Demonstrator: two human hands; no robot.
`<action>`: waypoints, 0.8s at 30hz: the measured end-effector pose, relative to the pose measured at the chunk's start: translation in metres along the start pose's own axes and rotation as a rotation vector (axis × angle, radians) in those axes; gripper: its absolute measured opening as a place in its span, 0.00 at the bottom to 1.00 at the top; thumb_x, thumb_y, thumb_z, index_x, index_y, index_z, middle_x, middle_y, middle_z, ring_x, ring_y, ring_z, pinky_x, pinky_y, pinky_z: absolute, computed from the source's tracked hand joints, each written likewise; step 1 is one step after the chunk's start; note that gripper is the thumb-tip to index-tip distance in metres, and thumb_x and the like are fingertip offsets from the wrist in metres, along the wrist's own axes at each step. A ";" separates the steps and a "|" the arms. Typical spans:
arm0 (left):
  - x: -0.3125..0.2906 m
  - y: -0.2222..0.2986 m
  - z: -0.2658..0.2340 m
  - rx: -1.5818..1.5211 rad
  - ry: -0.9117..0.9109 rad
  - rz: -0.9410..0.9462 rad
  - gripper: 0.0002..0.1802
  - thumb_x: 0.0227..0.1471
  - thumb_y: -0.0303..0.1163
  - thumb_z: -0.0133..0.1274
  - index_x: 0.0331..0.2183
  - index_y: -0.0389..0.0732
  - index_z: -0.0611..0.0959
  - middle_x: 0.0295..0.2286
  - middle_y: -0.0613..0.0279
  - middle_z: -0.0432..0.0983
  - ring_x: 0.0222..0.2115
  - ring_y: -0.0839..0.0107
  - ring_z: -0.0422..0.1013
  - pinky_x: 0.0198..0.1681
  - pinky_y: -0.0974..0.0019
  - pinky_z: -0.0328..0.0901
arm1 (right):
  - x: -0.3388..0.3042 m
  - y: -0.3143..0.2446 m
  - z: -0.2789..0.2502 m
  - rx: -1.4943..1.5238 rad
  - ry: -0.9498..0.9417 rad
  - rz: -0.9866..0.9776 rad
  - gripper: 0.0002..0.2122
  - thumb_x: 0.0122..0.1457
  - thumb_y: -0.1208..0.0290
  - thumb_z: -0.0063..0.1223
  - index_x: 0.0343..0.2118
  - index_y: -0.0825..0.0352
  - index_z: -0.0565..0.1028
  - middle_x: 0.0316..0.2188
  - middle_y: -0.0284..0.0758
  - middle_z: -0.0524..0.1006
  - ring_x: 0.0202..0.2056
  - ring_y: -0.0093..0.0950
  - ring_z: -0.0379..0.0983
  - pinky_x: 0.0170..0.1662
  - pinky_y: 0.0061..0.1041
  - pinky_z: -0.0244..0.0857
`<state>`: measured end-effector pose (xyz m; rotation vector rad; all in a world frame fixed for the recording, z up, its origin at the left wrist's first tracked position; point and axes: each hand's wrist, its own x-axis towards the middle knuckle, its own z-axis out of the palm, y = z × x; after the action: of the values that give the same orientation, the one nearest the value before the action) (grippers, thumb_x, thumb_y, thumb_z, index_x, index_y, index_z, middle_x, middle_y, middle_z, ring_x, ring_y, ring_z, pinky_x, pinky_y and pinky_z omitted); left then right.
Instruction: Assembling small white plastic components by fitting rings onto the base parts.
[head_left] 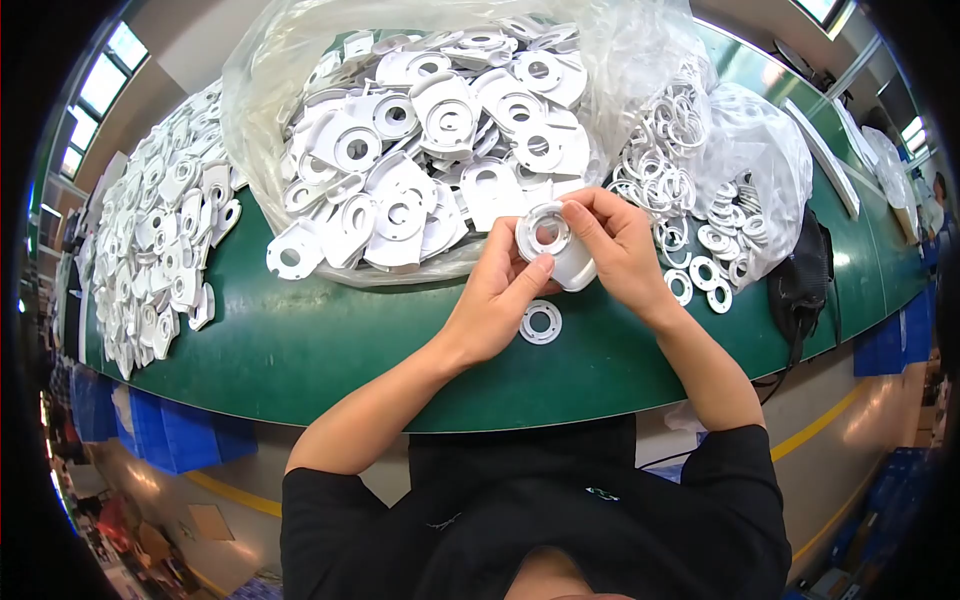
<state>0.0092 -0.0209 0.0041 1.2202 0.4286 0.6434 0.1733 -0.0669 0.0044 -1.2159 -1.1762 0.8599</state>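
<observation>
Between both hands, above the green table (330, 350), is a white plastic bracket with a round holed end (574, 266). My left hand (497, 290) grips its left side, thumb on the near edge of the round part. On the far right side, my right hand (615, 245) holds it with the thumb pressed on the rim. A ring seems to sit in the round end, but I cannot tell whether it is separate. Just below the hands, a flat white ring (541, 322) with small holes lies on the table.
An open clear plastic bag (262, 90) holds a heap of white brackets (400, 215). More brackets (165, 245) are piled at the left. White rings (665, 150) spill from bags at the right, beside a black pouch (803, 275). Blue bins (185, 435) stand below the table edge.
</observation>
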 end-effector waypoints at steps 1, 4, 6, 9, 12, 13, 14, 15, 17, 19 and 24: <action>0.000 0.000 -0.004 -0.001 0.002 0.000 0.13 0.63 0.35 0.38 0.42 0.36 0.66 0.38 0.59 0.68 0.39 0.78 0.68 0.44 0.71 0.67 | 0.000 0.001 0.001 -0.009 -0.009 -0.016 0.09 0.63 0.70 0.46 0.36 0.72 0.74 0.28 0.28 0.76 0.30 0.14 0.68 0.35 0.14 0.62; 0.005 0.001 -0.015 -0.001 0.006 -0.002 0.15 0.63 0.38 0.37 0.34 0.37 0.74 0.30 0.66 0.71 0.31 0.80 0.67 0.34 0.73 0.65 | -0.001 -0.006 0.004 -0.221 -0.060 -0.135 0.09 0.62 0.72 0.48 0.36 0.72 0.75 0.28 0.30 0.77 0.30 0.15 0.69 0.35 0.15 0.63; 0.007 -0.003 -0.028 0.163 -0.049 0.012 0.16 0.63 0.38 0.37 0.34 0.37 0.74 0.31 0.66 0.71 0.32 0.80 0.67 0.35 0.74 0.64 | -0.002 -0.012 0.002 -0.270 -0.114 -0.130 0.08 0.61 0.72 0.48 0.35 0.72 0.76 0.27 0.31 0.77 0.30 0.16 0.69 0.35 0.16 0.63; 0.007 0.000 -0.027 0.357 -0.063 0.044 0.16 0.62 0.37 0.39 0.30 0.36 0.75 0.25 0.66 0.71 0.25 0.81 0.63 0.29 0.75 0.59 | -0.002 -0.011 0.002 -0.335 -0.155 -0.131 0.07 0.60 0.73 0.49 0.35 0.72 0.76 0.26 0.32 0.77 0.29 0.16 0.69 0.34 0.17 0.63; 0.007 0.003 -0.026 0.701 0.022 0.107 0.15 0.61 0.35 0.41 0.28 0.35 0.75 0.19 0.65 0.69 0.21 0.80 0.60 0.24 0.72 0.57 | -0.005 -0.007 0.004 -0.366 -0.137 -0.143 0.07 0.59 0.74 0.49 0.34 0.72 0.75 0.25 0.32 0.76 0.28 0.16 0.68 0.33 0.16 0.62; 0.008 0.001 -0.027 0.712 0.044 0.168 0.14 0.59 0.35 0.43 0.27 0.34 0.75 0.16 0.60 0.67 0.17 0.75 0.60 0.22 0.69 0.56 | -0.006 -0.006 0.004 -0.371 -0.145 -0.122 0.06 0.60 0.74 0.50 0.32 0.73 0.75 0.24 0.32 0.75 0.27 0.15 0.68 0.32 0.16 0.62; 0.009 0.000 -0.028 0.723 0.065 0.230 0.13 0.57 0.34 0.45 0.27 0.33 0.75 0.13 0.55 0.66 0.14 0.70 0.60 0.20 0.66 0.56 | -0.006 -0.004 0.005 -0.377 -0.154 -0.101 0.06 0.60 0.74 0.50 0.31 0.73 0.74 0.24 0.31 0.75 0.27 0.15 0.67 0.31 0.15 0.62; 0.010 0.000 -0.029 0.724 0.067 0.230 0.13 0.57 0.34 0.45 0.27 0.33 0.75 0.13 0.55 0.66 0.14 0.70 0.60 0.20 0.66 0.56 | -0.006 -0.002 0.005 -0.376 -0.155 -0.102 0.06 0.60 0.74 0.50 0.31 0.73 0.74 0.24 0.31 0.75 0.27 0.15 0.67 0.31 0.15 0.62; 0.012 0.001 -0.032 0.707 0.036 0.152 0.15 0.58 0.35 0.45 0.26 0.33 0.74 0.15 0.56 0.69 0.16 0.70 0.63 0.21 0.65 0.57 | -0.007 0.001 0.005 -0.338 -0.155 -0.047 0.07 0.60 0.74 0.50 0.31 0.73 0.73 0.25 0.29 0.75 0.28 0.13 0.67 0.31 0.14 0.61; 0.013 -0.002 -0.032 0.557 0.076 0.093 0.15 0.58 0.36 0.46 0.29 0.33 0.74 0.18 0.56 0.71 0.17 0.70 0.65 0.22 0.65 0.58 | -0.005 0.001 0.008 -0.135 -0.135 0.017 0.06 0.61 0.73 0.50 0.32 0.71 0.73 0.26 0.29 0.75 0.29 0.13 0.67 0.32 0.13 0.61; 0.008 -0.018 -0.021 0.489 0.132 0.316 0.28 0.54 0.36 0.52 0.50 0.34 0.59 0.32 0.46 0.76 0.29 0.58 0.76 0.33 0.62 0.67 | -0.001 0.005 0.017 0.342 0.037 0.158 0.06 0.61 0.69 0.51 0.36 0.66 0.71 0.29 0.27 0.75 0.29 0.11 0.68 0.33 0.10 0.60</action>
<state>0.0065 -0.0041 -0.0195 1.7374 0.5275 0.9264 0.1569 -0.0626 -0.0011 -1.0460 -0.8675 1.1029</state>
